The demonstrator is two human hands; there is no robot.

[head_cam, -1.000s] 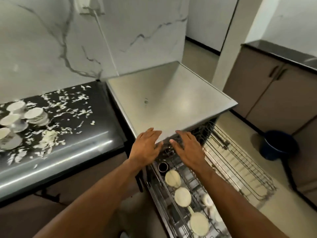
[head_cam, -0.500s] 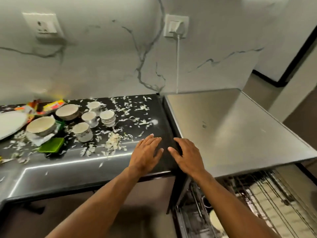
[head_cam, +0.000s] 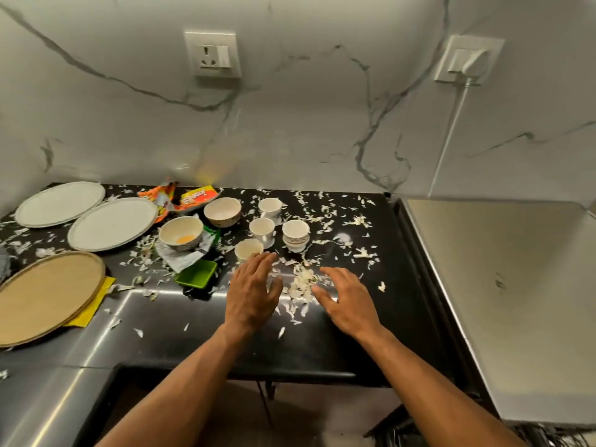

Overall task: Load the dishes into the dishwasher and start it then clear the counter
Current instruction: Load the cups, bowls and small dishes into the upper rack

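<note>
My left hand [head_cam: 253,290] and my right hand [head_cam: 346,298] hover over the black counter [head_cam: 348,343] with fingers spread, holding nothing. Several small white cups stand just beyond them; the nearest cup [head_cam: 247,250] is at my left fingertips, another cup [head_cam: 262,230] and a stacked pair of cups [head_cam: 295,235] lie behind. Two bowls [head_cam: 181,233] [head_cam: 222,211] sit left of the cups. Two white plates [head_cam: 112,223] [head_cam: 60,203] lie at the far left. The dishwasher's steel top [head_cam: 503,295] is at the right, its rack barely visible at the bottom edge.
White scraps are scattered over the counter, with a pile [head_cam: 303,282] between my hands. A green dish [head_cam: 196,274], snack wrappers [head_cam: 180,198], a woven round tray [head_cam: 45,296] on a yellow cloth, a wall socket and a plugged cable [head_cam: 448,137] are around.
My view and both hands have swung left from the open dishwasher rack to the counter. The hands now hang over the scrap pile near the cups, still holding nothing.
</note>
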